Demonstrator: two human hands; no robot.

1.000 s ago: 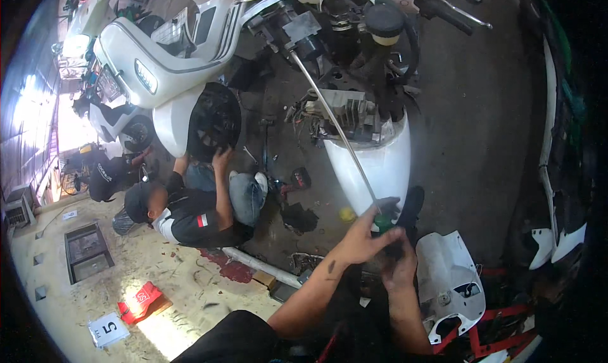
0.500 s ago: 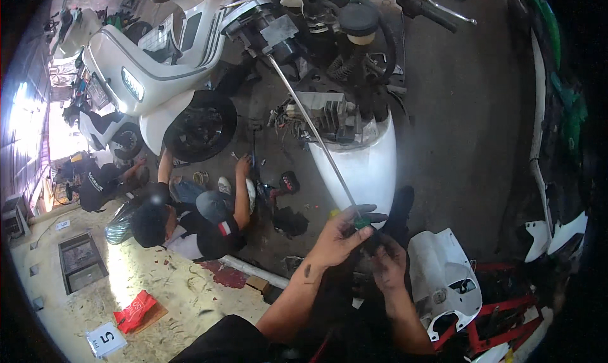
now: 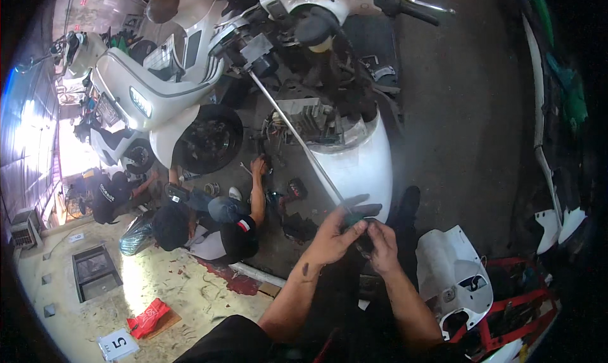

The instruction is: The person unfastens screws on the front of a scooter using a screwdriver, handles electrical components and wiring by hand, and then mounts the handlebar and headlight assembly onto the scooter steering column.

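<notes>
A long metal rod [image 3: 296,135] runs diagonally from a dark metal assembly [image 3: 256,49] at the top of the head view to my hands. My left hand [image 3: 335,236] grips its lower end around a green handle [image 3: 354,220], with some fingers extended over the rod. My right hand [image 3: 383,249] is just right of it, fingers curled on the lower part of the same handle, partly hidden. Behind the rod lies a long white scooter body panel [image 3: 358,173], with exposed components [image 3: 304,119] at its upper end.
A co-worker [image 3: 215,233] crouches at the left by a white scooter's wheel [image 3: 209,138]; another person [image 3: 107,192] is farther back. A loose white panel [image 3: 446,268] and red frame [image 3: 519,315] lie lower right, handlebars [image 3: 415,8] overhead, a pale low wall [image 3: 171,287] lower left.
My right hand has come up closer to my left on the handle. The rod's upper end sits farther left in view. The co-worker's right hand has moved from the wheel toward tools on the floor.
</notes>
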